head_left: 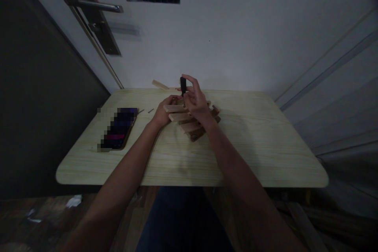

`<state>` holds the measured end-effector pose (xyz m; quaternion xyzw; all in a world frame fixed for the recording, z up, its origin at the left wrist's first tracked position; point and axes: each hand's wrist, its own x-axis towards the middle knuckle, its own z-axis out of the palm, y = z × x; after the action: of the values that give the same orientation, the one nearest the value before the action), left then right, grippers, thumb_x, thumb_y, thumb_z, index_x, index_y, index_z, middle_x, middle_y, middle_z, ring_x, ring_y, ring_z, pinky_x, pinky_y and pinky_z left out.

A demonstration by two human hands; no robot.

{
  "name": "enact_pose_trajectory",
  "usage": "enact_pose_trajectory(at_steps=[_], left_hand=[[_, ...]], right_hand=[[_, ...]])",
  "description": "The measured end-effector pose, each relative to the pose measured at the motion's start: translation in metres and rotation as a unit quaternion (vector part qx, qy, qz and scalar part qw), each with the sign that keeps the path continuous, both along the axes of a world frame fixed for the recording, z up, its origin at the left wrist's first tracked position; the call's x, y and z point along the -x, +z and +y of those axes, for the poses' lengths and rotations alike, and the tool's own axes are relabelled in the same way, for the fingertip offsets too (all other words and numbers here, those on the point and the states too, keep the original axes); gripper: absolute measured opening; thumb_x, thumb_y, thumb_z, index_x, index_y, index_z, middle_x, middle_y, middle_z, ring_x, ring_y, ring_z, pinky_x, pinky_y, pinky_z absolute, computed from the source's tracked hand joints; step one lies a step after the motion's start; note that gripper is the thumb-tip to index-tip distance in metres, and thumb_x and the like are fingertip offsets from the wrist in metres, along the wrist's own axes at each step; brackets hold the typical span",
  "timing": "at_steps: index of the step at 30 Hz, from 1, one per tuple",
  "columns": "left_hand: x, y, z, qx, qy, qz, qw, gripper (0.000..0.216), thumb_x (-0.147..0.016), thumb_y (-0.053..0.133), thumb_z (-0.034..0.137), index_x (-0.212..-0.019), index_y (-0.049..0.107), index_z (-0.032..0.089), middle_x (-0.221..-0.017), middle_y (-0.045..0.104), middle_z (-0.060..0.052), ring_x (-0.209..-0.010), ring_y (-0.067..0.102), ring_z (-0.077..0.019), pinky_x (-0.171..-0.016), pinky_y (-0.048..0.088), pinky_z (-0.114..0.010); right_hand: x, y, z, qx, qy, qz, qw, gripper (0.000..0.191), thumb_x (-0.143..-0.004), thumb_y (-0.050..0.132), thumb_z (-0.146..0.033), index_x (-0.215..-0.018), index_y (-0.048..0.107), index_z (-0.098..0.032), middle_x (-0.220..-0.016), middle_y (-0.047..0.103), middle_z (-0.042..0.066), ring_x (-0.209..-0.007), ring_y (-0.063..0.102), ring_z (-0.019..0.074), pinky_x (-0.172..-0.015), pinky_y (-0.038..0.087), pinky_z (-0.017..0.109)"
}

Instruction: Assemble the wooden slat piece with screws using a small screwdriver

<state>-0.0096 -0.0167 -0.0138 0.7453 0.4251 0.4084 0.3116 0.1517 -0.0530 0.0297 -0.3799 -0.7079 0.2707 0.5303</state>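
Note:
In the head view, a small slatted wooden piece [189, 126] lies at the middle of the table, with light slats across darker rails. My right hand [197, 104] is closed around a screwdriver [183, 85] with a black handle. The tool stands upright, its shaft pointing down at the far slat; whether the tip sits in a screw is too small to tell. My left hand [164, 111] grips the left far side of the wooden piece, its fingertips partly hidden behind the slats and the screwdriver.
A phone [119, 129] lies on the left of the table [265, 141]. Close to it are small metal screws or pins [151, 110]. A loose wooden strip [160, 84] lies at the back edge, against a white door [236, 39] with a metal handle [99, 6].

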Motion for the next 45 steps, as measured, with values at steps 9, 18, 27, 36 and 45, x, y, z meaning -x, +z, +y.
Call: enact_pose_trajectory(at_steps=[9,18,27,36,45], left_hand=[[-0.0004,-0.0010,-0.0002,-0.011,0.004,-0.002,1.000,0.032,-0.090,0.049,0.037,-0.111,0.063,0.018,-0.107,0.072,-0.009,-0.094,0.066,-0.0211,-0.085,0.049,-0.033],[0.0012,-0.0021,0.0017,-0.012,-0.007,0.000,1.000,0.034,-0.091,0.047,0.037,-0.115,0.062,0.018,-0.112,0.072,-0.009,-0.099,0.065,-0.0215,-0.090,0.047,-0.035],[0.0002,0.0006,-0.0004,-0.011,0.004,0.005,1.000,0.031,-0.089,0.049,0.035,-0.111,0.063,0.018,-0.104,0.073,-0.009,-0.092,0.065,-0.0213,-0.084,0.048,-0.033],[-0.0008,-0.0002,-0.0003,-0.009,-0.004,-0.004,1.000,0.032,-0.088,0.049,0.036,-0.111,0.062,0.019,-0.103,0.072,-0.009,-0.091,0.065,-0.0212,-0.080,0.048,-0.032],[0.0004,0.0030,-0.0024,-0.006,-0.001,0.012,1.000,0.036,-0.089,0.046,0.039,-0.113,0.062,0.018,-0.104,0.073,-0.007,-0.092,0.065,-0.0215,-0.083,0.048,-0.033]], right_hand=[[0.0015,-0.0047,0.0068,-0.016,-0.010,0.000,1.000,0.050,-0.092,0.055,-0.041,-0.138,0.041,-0.027,-0.105,0.063,0.005,-0.091,0.066,0.0177,-0.079,0.060,0.031],[-0.0003,-0.0026,0.0040,-0.035,0.015,0.012,0.999,0.047,-0.096,0.045,-0.038,-0.142,0.037,-0.028,-0.127,0.060,0.007,-0.105,0.063,0.0182,-0.088,0.059,0.032],[-0.0010,-0.0069,0.0092,-0.056,-0.031,-0.005,0.998,0.048,-0.090,0.054,-0.035,-0.136,0.042,-0.031,-0.101,0.061,0.005,-0.084,0.065,0.0212,-0.076,0.062,0.040],[-0.0013,-0.0072,0.0088,-0.064,-0.044,-0.014,0.997,0.050,-0.089,0.055,-0.027,-0.136,0.040,-0.032,-0.116,0.059,0.006,-0.091,0.063,0.0210,-0.076,0.061,0.039],[-0.0016,-0.0047,0.0057,-0.047,-0.017,-0.016,0.999,0.047,-0.097,0.047,-0.031,-0.142,0.036,-0.032,-0.129,0.059,0.006,-0.110,0.061,0.0193,-0.084,0.059,0.031]])
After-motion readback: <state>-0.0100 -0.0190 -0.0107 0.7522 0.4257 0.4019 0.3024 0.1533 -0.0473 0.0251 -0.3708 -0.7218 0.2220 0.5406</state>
